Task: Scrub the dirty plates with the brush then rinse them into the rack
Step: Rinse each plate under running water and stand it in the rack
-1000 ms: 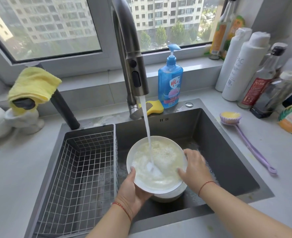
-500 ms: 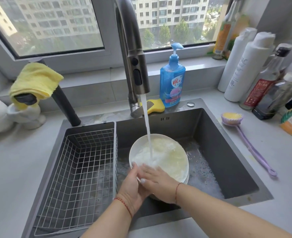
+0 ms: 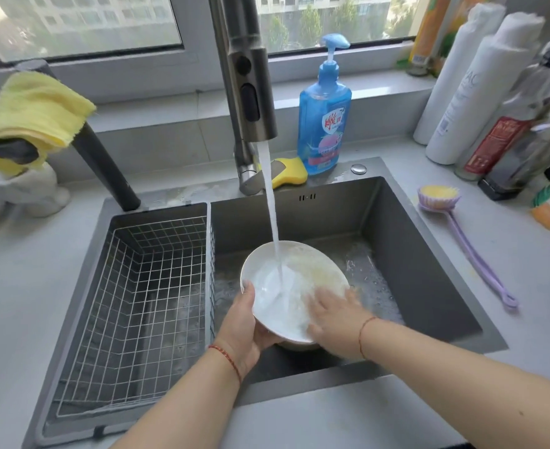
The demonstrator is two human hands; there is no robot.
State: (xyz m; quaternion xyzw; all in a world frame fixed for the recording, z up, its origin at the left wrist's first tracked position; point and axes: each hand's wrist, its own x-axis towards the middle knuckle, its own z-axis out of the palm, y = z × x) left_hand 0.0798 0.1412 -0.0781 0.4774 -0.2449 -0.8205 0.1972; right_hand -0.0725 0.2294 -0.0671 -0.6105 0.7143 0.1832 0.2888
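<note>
gripping plate (image 3: 267, 306) rim, l hand (image 3: 239, 332), r hand (image 3: 335, 322) flat inside

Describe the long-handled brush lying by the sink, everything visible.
The brush lies flat on the grey counter to the right of the sink, untouched by either hand. Its round head, lilac-rimmed with a yellowish pad facing up, points toward the bottles; a thin lilac handle, plastic by its look, runs toward the viewer and ends in a small loop.
</note>
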